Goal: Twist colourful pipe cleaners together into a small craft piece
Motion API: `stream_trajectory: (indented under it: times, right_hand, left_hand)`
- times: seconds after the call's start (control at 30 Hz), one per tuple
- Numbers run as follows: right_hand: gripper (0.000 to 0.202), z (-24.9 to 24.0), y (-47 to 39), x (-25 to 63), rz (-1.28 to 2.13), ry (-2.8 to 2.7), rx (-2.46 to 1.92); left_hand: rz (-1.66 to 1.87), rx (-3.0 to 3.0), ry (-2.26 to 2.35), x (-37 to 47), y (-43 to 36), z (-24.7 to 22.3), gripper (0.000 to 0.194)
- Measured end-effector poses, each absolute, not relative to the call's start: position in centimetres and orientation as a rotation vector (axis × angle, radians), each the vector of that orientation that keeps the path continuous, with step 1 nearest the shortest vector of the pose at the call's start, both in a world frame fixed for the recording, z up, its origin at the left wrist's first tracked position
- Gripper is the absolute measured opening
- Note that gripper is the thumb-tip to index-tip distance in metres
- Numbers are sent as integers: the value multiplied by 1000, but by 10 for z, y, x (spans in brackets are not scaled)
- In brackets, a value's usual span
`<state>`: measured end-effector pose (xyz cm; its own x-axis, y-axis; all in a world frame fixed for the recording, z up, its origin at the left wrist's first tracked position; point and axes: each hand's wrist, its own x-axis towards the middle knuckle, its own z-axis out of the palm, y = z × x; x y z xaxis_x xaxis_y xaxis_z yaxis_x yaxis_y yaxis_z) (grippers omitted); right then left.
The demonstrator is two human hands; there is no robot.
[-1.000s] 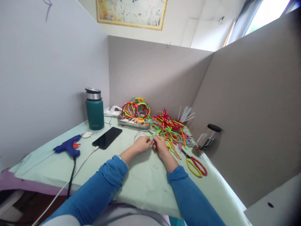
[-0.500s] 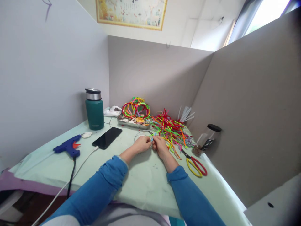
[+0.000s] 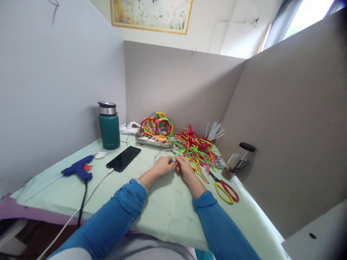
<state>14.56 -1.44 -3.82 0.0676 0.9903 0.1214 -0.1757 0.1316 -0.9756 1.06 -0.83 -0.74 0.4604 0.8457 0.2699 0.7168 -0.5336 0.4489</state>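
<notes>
My left hand (image 3: 164, 165) and my right hand (image 3: 184, 168) meet over the middle of the table, their fingers pinched together. Between the fingertips shows a small light blue pipe cleaner (image 3: 175, 159), mostly hidden by them. A thin pale hoop (image 3: 156, 154), like a bare headband, curves out behind my left hand; whether it runs into my fingers I cannot tell. Just beyond my right hand lies a tangled heap of coloured pipe cleaners (image 3: 195, 146). Scissors (image 3: 223, 190) with one yellow and one red handle rest to the right of that hand.
A metal tray (image 3: 153, 144) of small pieces stands at the back, with wrapped colourful hoops (image 3: 155, 125) above it. Leftward are a green bottle (image 3: 109, 130), a phone (image 3: 124, 159) on a white cable and a blue glue gun (image 3: 78, 168). A clear jar (image 3: 238, 160) stands right. Grey partitions (image 3: 179, 83) surround the table.
The fingers have shifted only very slightly around the light blue pipe cleaner. Everything else stays where it was.
</notes>
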Motion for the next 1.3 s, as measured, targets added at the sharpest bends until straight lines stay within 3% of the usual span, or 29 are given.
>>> stream_trajectory:
  times: [1.3]
  right_hand:
    - [34,-38,-16,145,1130,-1138,-1030]
  left_hand:
    - [674,2477,1356,10,-7,-9,28]
